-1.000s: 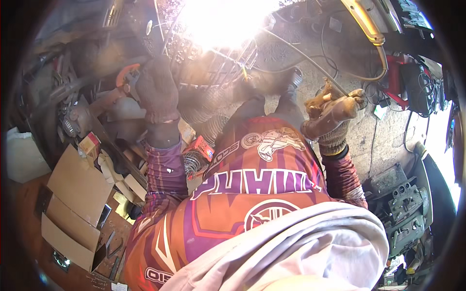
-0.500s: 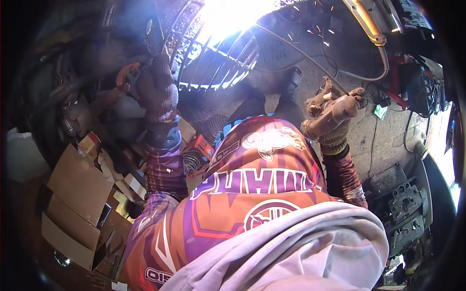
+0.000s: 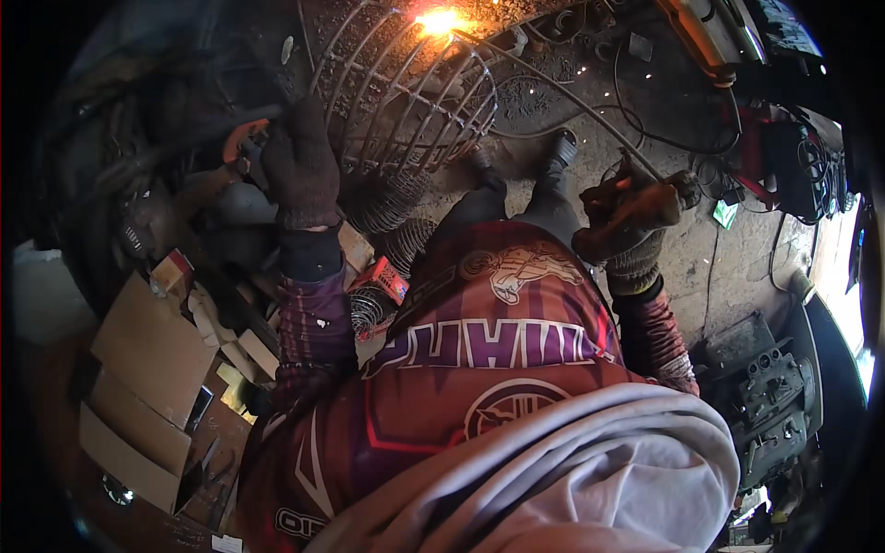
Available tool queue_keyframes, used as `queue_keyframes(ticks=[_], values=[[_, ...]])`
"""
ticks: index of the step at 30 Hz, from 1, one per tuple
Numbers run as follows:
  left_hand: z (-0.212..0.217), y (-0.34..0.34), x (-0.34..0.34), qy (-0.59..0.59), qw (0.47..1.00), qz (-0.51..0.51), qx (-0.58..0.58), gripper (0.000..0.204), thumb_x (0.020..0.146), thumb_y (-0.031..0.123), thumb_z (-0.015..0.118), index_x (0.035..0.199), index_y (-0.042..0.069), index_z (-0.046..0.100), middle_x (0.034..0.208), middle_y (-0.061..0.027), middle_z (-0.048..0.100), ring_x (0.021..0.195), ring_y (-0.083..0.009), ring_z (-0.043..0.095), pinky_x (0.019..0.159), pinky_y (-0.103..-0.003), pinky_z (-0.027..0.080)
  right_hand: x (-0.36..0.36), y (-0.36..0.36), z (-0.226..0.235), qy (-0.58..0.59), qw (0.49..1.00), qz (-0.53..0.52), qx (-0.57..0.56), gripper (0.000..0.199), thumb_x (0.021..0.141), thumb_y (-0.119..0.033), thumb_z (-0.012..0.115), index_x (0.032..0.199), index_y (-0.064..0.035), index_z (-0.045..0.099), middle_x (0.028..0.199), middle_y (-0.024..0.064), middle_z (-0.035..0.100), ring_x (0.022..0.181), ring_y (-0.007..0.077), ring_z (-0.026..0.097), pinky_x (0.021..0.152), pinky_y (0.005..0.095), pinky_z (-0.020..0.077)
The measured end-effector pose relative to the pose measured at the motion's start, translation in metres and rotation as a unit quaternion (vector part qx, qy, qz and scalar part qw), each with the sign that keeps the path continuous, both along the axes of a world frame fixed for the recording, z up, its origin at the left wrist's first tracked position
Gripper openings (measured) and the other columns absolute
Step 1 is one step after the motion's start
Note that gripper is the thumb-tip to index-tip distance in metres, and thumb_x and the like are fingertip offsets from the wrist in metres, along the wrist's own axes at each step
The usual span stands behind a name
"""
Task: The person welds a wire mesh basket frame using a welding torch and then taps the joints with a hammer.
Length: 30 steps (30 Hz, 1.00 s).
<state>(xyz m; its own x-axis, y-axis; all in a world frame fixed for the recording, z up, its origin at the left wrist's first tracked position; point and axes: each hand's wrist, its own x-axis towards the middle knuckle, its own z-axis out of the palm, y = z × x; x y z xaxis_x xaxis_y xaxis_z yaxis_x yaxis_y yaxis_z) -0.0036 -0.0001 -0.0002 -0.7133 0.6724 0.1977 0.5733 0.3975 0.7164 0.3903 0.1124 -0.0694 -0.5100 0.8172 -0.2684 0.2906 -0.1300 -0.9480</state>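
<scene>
A cage of curved metal bars [image 3: 396,101] takes up the top middle, with a small orange glow and sparks at its upper edge. My left hand [image 3: 302,170], in a dark knit glove, is closed at the cage's left side and seems to grip an outer bar; its fingertips are partly hidden. At the right, my right hand [image 3: 631,217] wears a worn work glove and is closed around a long thin metal rod [image 3: 553,88]. From my fist the rod slants up and left, and its far end reaches the glowing spot.
Coiled wire [image 3: 406,244] lies below the cage, beside a small red box [image 3: 383,278]. Opened cardboard boxes [image 3: 152,350] stand at the left. A yellow-orange power tool [image 3: 696,37] with a cable sits upper right, and a grey metal machine part [image 3: 774,405] lies at the right.
The blinding white light at the cage's upper edge has shrunk to a small orange glow, and the scene is darker. Both hands keep nearly the same place.
</scene>
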Motion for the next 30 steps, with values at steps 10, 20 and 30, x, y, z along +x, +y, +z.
queue_keyframes(ticks=[10, 20, 30], values=[[-0.008, -0.005, -0.004, -0.061, 0.998, 0.025, 0.005, 0.031, 0.094, 0.022, 0.060, 0.115, 0.000, 0.064, 0.104, -0.0149, 0.068, 0.094, -0.0274, 0.065, 0.080, -0.037, 0.049, -0.009, 0.004, 0.005, 0.253, 0.928, -0.123, -0.246, 0.014, 0.099, -0.022, 0.054, 0.102, -0.0089, 0.049, 0.083, 0.0099, 0.060, 0.072, 0.0224, 0.063, 0.065, 0.0370, 0.0553], [0.025, 0.000, 0.004, 0.304, 0.948, -0.057, -0.078, 0.029, 0.096, 0.019, 0.056, 0.118, 0.000, 0.061, 0.108, -0.0106, 0.065, 0.092, -0.0217, 0.064, 0.078, -0.033, 0.051, -0.025, 0.006, 0.045, -0.001, 0.998, 0.007, 0.061, 0.023, 0.082, -0.014, 0.071, 0.097, -0.0054, 0.057, 0.086, 0.0053, 0.064, 0.077, 0.0158, 0.065, 0.071, 0.0312, 0.0544], [0.041, 0.005, 0.007, 0.248, 0.955, -0.123, -0.103, 0.026, 0.096, 0.023, 0.057, 0.107, 0.002, 0.067, 0.089, -0.0083, 0.070, 0.080, -0.0198, 0.065, 0.069, -0.030, 0.049, 0.005, -0.006, 0.001, 0.122, 0.984, -0.062, -0.116, 0.029, 0.091, -0.019, 0.061, 0.114, -0.0041, 0.051, 0.102, 0.0079, 0.056, 0.091, 0.0180, 0.061, 0.082, 0.0352, 0.0543]])
